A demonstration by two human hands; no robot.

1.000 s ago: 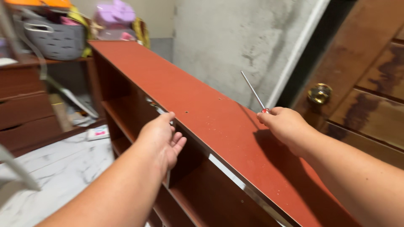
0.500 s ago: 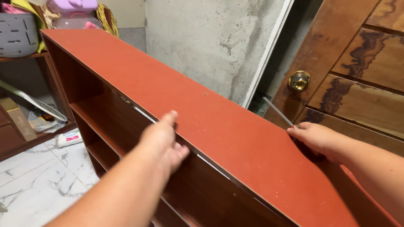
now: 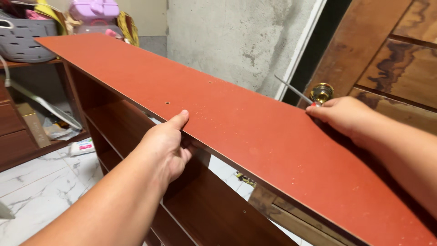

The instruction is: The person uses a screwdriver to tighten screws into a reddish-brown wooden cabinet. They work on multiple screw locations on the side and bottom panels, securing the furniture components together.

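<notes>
Red-brown shelf panel gripped at its near edge, screwdriver in the other hand

Laminate board, reddish brown: the top panel of an open shelf unit lies flat and runs from the grey laundry basket at the far end toward the wooden door. Left hand clamps the panel's near edge, thumb on top, fingers curled under the lip. Right hand rests on the panel's far edge by the brass door knob, fingers closed around the handle of a thin screwdriver; the shaft points up and away from the panel.

Handling, judged: the panel looks stiff, long and fairly heavy, with a smooth, slick laminate face dusted with small specks. Edges look like the best hold, since flat palms may slide. Two small screw holes sit just beyond the left thumb. Marble-look floor shows below the shelf unit.
</notes>
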